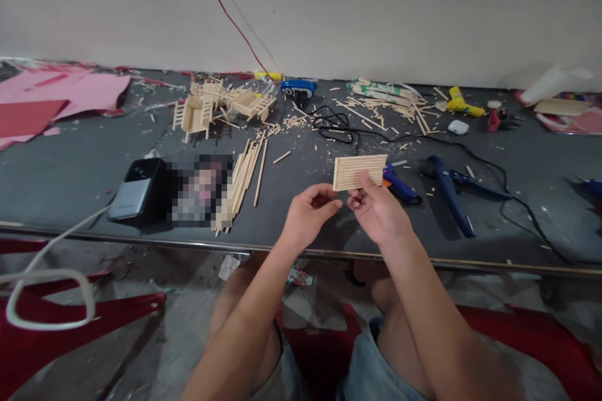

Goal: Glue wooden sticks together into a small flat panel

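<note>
A small rectangular panel (350, 172) of thin wooden sticks, laid side by side, is held up above the table's front part. My right hand (382, 213) grips its lower right portion, the thumb on the face turned to me. My left hand (308, 213) is by the panel's lower left corner, fingers curved and thumb apart; whether a fingertip touches the corner I cannot tell. Just behind the panel on the right lies a blue glue gun (399, 185), partly hidden. Loose long wooden sticks (247, 172) lie in a bunch left of my hands.
Small wooden stick carts (196, 116) stand at the back left. Cut stick pieces (371, 109) and a black cable (343, 128) are scattered behind. Blue cutters (449, 191) lie right. A phone-like block (141, 191), a blurred flat item (202, 191) and pink sheets (66, 91) are left.
</note>
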A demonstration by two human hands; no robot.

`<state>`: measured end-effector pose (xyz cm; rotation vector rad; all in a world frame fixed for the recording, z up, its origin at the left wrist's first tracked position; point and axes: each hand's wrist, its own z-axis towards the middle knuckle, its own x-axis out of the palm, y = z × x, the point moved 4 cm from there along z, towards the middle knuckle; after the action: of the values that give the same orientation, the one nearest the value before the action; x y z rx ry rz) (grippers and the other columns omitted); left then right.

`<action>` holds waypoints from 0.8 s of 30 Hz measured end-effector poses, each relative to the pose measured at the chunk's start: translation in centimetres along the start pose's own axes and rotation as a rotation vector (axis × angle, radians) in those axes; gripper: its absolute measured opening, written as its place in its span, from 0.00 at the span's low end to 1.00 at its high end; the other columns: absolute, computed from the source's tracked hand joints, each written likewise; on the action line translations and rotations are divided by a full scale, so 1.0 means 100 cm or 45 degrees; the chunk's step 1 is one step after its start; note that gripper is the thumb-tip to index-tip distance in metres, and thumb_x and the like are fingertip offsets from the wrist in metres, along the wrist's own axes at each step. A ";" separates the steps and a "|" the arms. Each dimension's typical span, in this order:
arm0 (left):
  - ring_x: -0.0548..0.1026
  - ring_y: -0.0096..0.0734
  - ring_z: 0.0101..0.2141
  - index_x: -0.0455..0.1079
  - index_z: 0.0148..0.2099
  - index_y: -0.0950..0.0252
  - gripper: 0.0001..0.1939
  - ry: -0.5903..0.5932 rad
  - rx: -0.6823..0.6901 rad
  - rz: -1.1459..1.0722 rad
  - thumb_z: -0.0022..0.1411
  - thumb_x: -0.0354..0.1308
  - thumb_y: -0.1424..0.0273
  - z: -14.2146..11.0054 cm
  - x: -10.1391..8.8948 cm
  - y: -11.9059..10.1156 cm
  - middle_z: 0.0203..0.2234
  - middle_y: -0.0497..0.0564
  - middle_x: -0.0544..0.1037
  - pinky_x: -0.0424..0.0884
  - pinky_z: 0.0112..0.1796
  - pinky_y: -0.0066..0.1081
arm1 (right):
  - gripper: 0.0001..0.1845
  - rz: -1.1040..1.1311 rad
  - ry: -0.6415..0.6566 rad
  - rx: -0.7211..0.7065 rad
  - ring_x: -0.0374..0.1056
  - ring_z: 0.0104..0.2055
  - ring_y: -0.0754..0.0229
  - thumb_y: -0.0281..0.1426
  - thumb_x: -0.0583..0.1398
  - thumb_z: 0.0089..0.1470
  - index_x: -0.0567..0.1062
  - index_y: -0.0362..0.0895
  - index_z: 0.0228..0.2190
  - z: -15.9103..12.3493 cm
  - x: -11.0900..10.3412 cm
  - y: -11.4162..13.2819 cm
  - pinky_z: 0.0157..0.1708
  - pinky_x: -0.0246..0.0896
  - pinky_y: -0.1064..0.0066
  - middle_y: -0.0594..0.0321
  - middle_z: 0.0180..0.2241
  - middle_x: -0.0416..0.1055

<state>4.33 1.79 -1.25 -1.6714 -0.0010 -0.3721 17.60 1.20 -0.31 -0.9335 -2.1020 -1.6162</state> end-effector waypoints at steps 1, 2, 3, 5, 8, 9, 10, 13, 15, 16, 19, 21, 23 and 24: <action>0.73 0.27 0.33 0.73 0.39 0.65 0.15 0.009 -0.004 -0.068 0.46 0.67 0.70 0.000 0.004 0.002 0.32 0.48 0.78 0.66 0.39 0.28 | 0.17 0.001 -0.012 0.016 0.59 0.22 0.71 0.34 0.72 0.33 0.73 0.46 0.27 0.000 0.000 -0.002 0.20 0.54 0.79 0.73 0.21 0.67; 0.73 0.28 0.35 0.73 0.39 0.64 0.15 0.012 -0.006 -0.144 0.46 0.67 0.69 0.000 0.008 0.003 0.33 0.48 0.78 0.66 0.40 0.29 | 0.16 -0.006 -0.025 0.029 0.59 0.22 0.71 0.36 0.71 0.34 0.73 0.46 0.27 0.000 0.001 -0.004 0.21 0.55 0.78 0.73 0.21 0.68; 0.73 0.28 0.35 0.74 0.40 0.64 0.16 0.008 -0.010 -0.214 0.47 0.67 0.69 0.001 0.012 0.005 0.34 0.49 0.79 0.66 0.40 0.29 | 0.16 -0.017 -0.031 0.035 0.61 0.23 0.70 0.37 0.71 0.35 0.74 0.46 0.27 -0.001 0.002 -0.006 0.22 0.56 0.77 0.72 0.22 0.69; 0.73 0.27 0.34 0.74 0.38 0.65 0.14 -0.033 -0.015 -0.321 0.48 0.66 0.68 0.002 0.016 0.006 0.33 0.49 0.78 0.66 0.37 0.27 | 0.17 -0.043 -0.011 0.031 0.65 0.25 0.67 0.39 0.70 0.37 0.74 0.47 0.29 -0.002 0.005 -0.009 0.24 0.59 0.75 0.69 0.26 0.73; 0.70 0.23 0.29 0.74 0.34 0.66 0.09 -0.109 -0.040 -0.412 0.49 0.66 0.68 0.005 0.016 0.006 0.29 0.47 0.77 0.64 0.32 0.25 | 0.15 -0.058 0.058 -0.006 0.67 0.29 0.65 0.38 0.69 0.41 0.75 0.47 0.32 -0.003 0.008 -0.010 0.28 0.62 0.73 0.67 0.30 0.76; 0.70 0.22 0.28 0.73 0.32 0.66 0.08 -0.130 -0.049 -0.440 0.49 0.66 0.68 0.007 0.015 0.006 0.27 0.46 0.76 0.64 0.31 0.24 | 0.14 -0.062 0.063 -0.019 0.68 0.29 0.66 0.37 0.68 0.42 0.75 0.47 0.32 -0.003 0.007 -0.010 0.29 0.62 0.73 0.67 0.31 0.76; 0.69 0.21 0.26 0.72 0.30 0.67 0.08 -0.150 -0.058 -0.465 0.49 0.66 0.68 0.008 0.013 0.005 0.25 0.46 0.75 0.63 0.30 0.24 | 0.13 -0.070 0.058 -0.032 0.68 0.30 0.66 0.36 0.68 0.43 0.75 0.47 0.32 -0.002 0.006 -0.010 0.29 0.62 0.74 0.67 0.32 0.76; 0.68 0.19 0.23 0.69 0.26 0.67 0.09 -0.190 -0.099 -0.496 0.49 0.66 0.69 0.012 0.008 0.003 0.21 0.44 0.72 0.63 0.29 0.22 | 0.12 -0.097 0.026 -0.060 0.69 0.32 0.66 0.33 0.68 0.42 0.76 0.47 0.33 0.001 0.001 -0.008 0.30 0.63 0.75 0.67 0.34 0.76; 0.68 0.18 0.23 0.70 0.27 0.68 0.09 -0.180 -0.130 -0.494 0.49 0.65 0.69 0.015 0.006 0.003 0.21 0.45 0.73 0.64 0.29 0.22 | 0.13 -0.105 0.007 -0.081 0.69 0.34 0.66 0.32 0.68 0.41 0.76 0.46 0.33 0.002 -0.001 -0.007 0.31 0.63 0.75 0.66 0.34 0.76; 0.69 0.19 0.24 0.70 0.29 0.68 0.08 -0.161 -0.141 -0.488 0.49 0.65 0.69 0.016 0.007 0.004 0.22 0.45 0.73 0.65 0.29 0.22 | 0.13 -0.109 -0.007 -0.097 0.70 0.34 0.65 0.32 0.68 0.41 0.76 0.46 0.33 0.002 -0.002 -0.006 0.32 0.64 0.75 0.66 0.34 0.76; 0.71 0.20 0.26 0.72 0.35 0.68 0.10 -0.092 -0.152 -0.468 0.49 0.66 0.71 0.021 0.009 0.003 0.26 0.46 0.75 0.67 0.31 0.23 | 0.12 -0.153 -0.045 -0.143 0.69 0.33 0.66 0.32 0.68 0.41 0.77 0.45 0.32 0.003 -0.005 -0.002 0.32 0.64 0.75 0.65 0.33 0.77; 0.72 0.20 0.27 0.72 0.37 0.67 0.11 -0.067 -0.145 -0.457 0.49 0.66 0.71 0.024 0.011 0.002 0.29 0.47 0.76 0.68 0.31 0.23 | 0.11 -0.198 -0.051 -0.163 0.69 0.32 0.66 0.33 0.68 0.42 0.77 0.45 0.32 0.004 -0.007 0.001 0.31 0.64 0.75 0.65 0.33 0.76; 0.71 0.20 0.27 0.72 0.36 0.67 0.11 -0.059 -0.151 -0.448 0.49 0.66 0.71 0.027 0.012 -0.001 0.30 0.46 0.76 0.69 0.31 0.23 | 0.11 -0.227 -0.048 -0.176 0.68 0.31 0.66 0.33 0.67 0.42 0.77 0.44 0.31 0.005 -0.009 0.003 0.31 0.64 0.74 0.65 0.33 0.76; 0.71 0.19 0.26 0.72 0.35 0.67 0.11 -0.055 -0.164 -0.435 0.48 0.66 0.72 0.029 0.013 -0.002 0.29 0.46 0.76 0.68 0.30 0.22 | 0.11 -0.231 -0.050 -0.181 0.68 0.31 0.66 0.34 0.67 0.42 0.77 0.44 0.31 0.005 -0.010 0.004 0.30 0.64 0.74 0.65 0.32 0.76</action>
<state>6.20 4.34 -1.04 -1.8085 -0.3031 -0.6030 18.73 1.46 -0.79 -0.8440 -2.1761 -1.8726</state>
